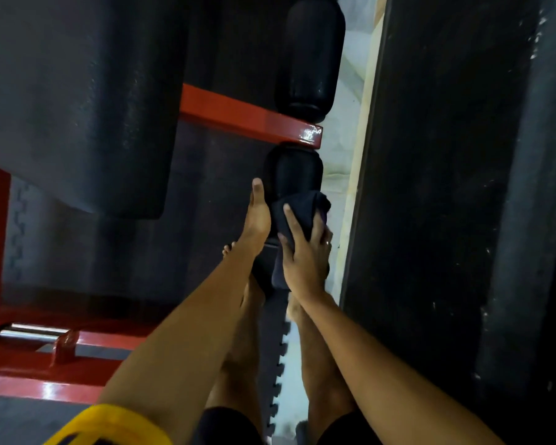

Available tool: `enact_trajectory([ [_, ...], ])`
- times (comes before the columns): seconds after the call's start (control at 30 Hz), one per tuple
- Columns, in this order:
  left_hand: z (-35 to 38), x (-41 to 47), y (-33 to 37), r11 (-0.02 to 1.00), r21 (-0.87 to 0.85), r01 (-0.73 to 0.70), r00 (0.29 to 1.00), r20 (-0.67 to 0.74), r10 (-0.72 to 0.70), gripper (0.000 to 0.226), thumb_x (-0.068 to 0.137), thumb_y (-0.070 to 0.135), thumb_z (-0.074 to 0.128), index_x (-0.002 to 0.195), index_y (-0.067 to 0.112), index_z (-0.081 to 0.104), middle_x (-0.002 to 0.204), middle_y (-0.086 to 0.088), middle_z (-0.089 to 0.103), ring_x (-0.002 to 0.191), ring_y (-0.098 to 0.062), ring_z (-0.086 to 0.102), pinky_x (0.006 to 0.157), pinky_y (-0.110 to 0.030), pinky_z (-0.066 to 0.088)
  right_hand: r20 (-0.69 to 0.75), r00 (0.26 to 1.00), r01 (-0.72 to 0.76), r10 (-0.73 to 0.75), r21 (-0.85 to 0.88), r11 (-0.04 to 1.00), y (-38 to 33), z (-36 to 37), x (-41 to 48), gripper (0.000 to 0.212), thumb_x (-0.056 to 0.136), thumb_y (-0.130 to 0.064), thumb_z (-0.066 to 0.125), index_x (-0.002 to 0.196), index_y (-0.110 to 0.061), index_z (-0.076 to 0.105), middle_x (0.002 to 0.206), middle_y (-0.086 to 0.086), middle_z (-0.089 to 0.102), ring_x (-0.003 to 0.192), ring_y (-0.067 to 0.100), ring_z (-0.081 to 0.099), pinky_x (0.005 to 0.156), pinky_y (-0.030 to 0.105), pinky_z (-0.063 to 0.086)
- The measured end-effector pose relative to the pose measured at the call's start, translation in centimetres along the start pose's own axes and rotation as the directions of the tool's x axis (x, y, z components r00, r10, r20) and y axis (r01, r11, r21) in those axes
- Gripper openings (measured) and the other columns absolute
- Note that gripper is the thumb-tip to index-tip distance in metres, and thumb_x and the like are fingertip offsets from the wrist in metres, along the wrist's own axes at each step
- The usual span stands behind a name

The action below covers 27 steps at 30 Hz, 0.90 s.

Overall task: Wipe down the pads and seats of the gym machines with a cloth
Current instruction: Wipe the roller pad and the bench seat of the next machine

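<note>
Person seen from above. Both forearms (pixel 187 332) bare down to the hands. Yellow band (pixel 109 423) of fabric with dark markings round the left arm near the elbow; sleeve or strap, cannot tell. Thin ring (pixel 327 242) on a finger of the right hand (pixel 302 255). Black shorts (pixel 228 425), hems above the knees. Legs (pixel 315 354) bare, feet (pixel 228 249) bare.

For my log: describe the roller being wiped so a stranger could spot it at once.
Find the red crossbar in the picture's middle. Two black foam rollers flank its end; take the nearer roller, below the bar. Unlike the bare far roller, it has a dark cloth pressed on it by the right hand.
</note>
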<state>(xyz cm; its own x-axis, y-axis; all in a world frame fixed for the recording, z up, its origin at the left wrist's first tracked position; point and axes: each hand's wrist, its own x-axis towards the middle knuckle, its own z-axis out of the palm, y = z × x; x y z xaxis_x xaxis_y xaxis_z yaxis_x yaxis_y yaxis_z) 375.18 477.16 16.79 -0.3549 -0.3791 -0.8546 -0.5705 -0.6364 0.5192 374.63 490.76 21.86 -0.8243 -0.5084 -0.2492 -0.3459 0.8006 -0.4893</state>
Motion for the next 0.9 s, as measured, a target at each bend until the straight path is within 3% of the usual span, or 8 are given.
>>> enact_trajectory([
  [0.13, 2.8, -7.5, 3.1, 0.988, 0.085, -0.127, 0.985, -0.107, 0.136, 0.087, 0.089, 0.081, 0.020, 0.158, 0.029, 0.029, 0.164, 0.004, 0.029, 0.151, -0.012, 0.023, 0.126, -0.039, 0.014, -0.001, 0.998, -0.068, 0.068, 0.012, 0.998, -3.1, -1.1, 9.2, 0.051, 0.106, -0.046, 0.042, 0.155, -0.051, 0.029, 0.168, 0.010, 0.014, 0.146, 0.050, 0.022, 0.114, 0.067, 0.028],
  [0.23, 3.3, -9.0, 2.6, 0.984, 0.029, -0.178, 0.969, -0.168, 0.180, 0.064, 0.105, 0.060, 0.019, 0.158, 0.025, 0.027, 0.164, 0.002, 0.027, 0.151, -0.014, 0.022, 0.123, -0.032, 0.013, -0.026, 0.994, -0.105, 0.106, 0.030, 0.994, -3.7, -1.0, 11.4, 0.050, 0.106, -0.048, 0.040, 0.156, -0.046, 0.033, 0.167, 0.012, 0.020, 0.146, 0.050, 0.023, 0.114, 0.067, 0.028],
  [0.33, 2.2, -7.0, 2.6, 0.993, -0.083, -0.079, 0.982, -0.178, 0.063, 0.086, 0.089, 0.085, 0.024, 0.156, 0.031, 0.035, 0.160, 0.005, 0.036, 0.148, -0.017, 0.030, 0.124, -0.038, 0.011, -0.061, 0.998, -0.025, 0.024, -0.007, 1.000, -2.5, -0.7, 6.5, 0.054, 0.104, -0.045, 0.044, 0.157, -0.043, 0.031, 0.166, 0.012, 0.022, 0.146, 0.045, 0.027, 0.114, 0.065, 0.032],
  [0.43, 0.2, -2.3, 1.1, 0.995, -0.096, -0.011, 0.995, -0.096, 0.001, 0.121, 0.060, 0.105, 0.025, 0.149, 0.027, 0.048, 0.145, -0.001, 0.057, 0.134, -0.019, 0.052, 0.118, -0.043, 0.036, 0.001, 1.000, -0.005, 0.005, -0.022, 1.000, -0.8, 0.1, 0.5, 0.061, 0.100, -0.043, 0.043, 0.157, -0.049, 0.024, 0.167, 0.007, 0.016, 0.145, 0.042, 0.029, 0.111, 0.063, 0.038],
  [0.57, -0.1, -2.1, 1.6, 0.987, -0.128, 0.100, 0.995, -0.011, -0.103, 0.108, 0.078, 0.095, 0.017, 0.142, 0.017, 0.056, 0.136, -0.009, 0.063, 0.126, -0.026, 0.058, 0.113, -0.042, 0.042, -0.032, 0.997, 0.064, -0.063, 0.032, 0.997, 0.0, -0.2, -0.7, 0.056, 0.102, -0.041, 0.053, 0.153, -0.050, 0.034, 0.164, 0.006, 0.025, 0.140, 0.036, 0.034, 0.100, 0.059, 0.051],
  [0.67, 1.3, -5.4, 2.8, 0.986, -0.134, 0.103, 0.992, -0.057, -0.112, 0.111, 0.074, 0.098, 0.024, 0.153, 0.022, 0.043, 0.157, -0.006, 0.043, 0.144, -0.023, 0.039, 0.124, -0.042, 0.023, -0.146, 0.984, 0.108, -0.103, 0.021, 0.994, -0.8, -0.8, 6.4, 0.048, 0.102, -0.039, 0.053, 0.150, -0.039, 0.048, 0.158, 0.013, 0.037, 0.135, 0.037, 0.038, 0.101, 0.058, 0.049],
  [0.8, 3.3, -8.8, 2.4, 0.997, -0.031, 0.076, 0.970, -0.227, -0.081, 0.071, 0.100, 0.070, 0.015, 0.159, 0.032, 0.023, 0.166, 0.002, 0.021, 0.153, -0.024, 0.015, 0.122, -0.037, 0.005, -0.150, 0.988, -0.011, 0.026, 0.098, 0.995, -1.5, -1.3, 12.0, 0.049, 0.104, -0.044, 0.044, 0.152, -0.038, 0.043, 0.164, 0.013, 0.029, 0.138, 0.044, 0.039, 0.103, 0.059, 0.047],
  [0.9, 2.0, -7.8, 2.5, 0.979, -0.192, 0.072, 0.951, -0.282, -0.125, 0.097, 0.074, 0.099, 0.020, 0.154, 0.045, 0.032, 0.165, 0.007, 0.026, 0.153, -0.025, 0.018, 0.126, -0.044, 0.007, -0.127, 0.992, 0.020, -0.007, 0.098, 0.995, -0.6, -1.0, 7.9, 0.052, 0.106, -0.044, 0.045, 0.156, -0.042, 0.033, 0.165, 0.013, 0.024, 0.141, 0.043, 0.036, 0.104, 0.057, 0.048],
])
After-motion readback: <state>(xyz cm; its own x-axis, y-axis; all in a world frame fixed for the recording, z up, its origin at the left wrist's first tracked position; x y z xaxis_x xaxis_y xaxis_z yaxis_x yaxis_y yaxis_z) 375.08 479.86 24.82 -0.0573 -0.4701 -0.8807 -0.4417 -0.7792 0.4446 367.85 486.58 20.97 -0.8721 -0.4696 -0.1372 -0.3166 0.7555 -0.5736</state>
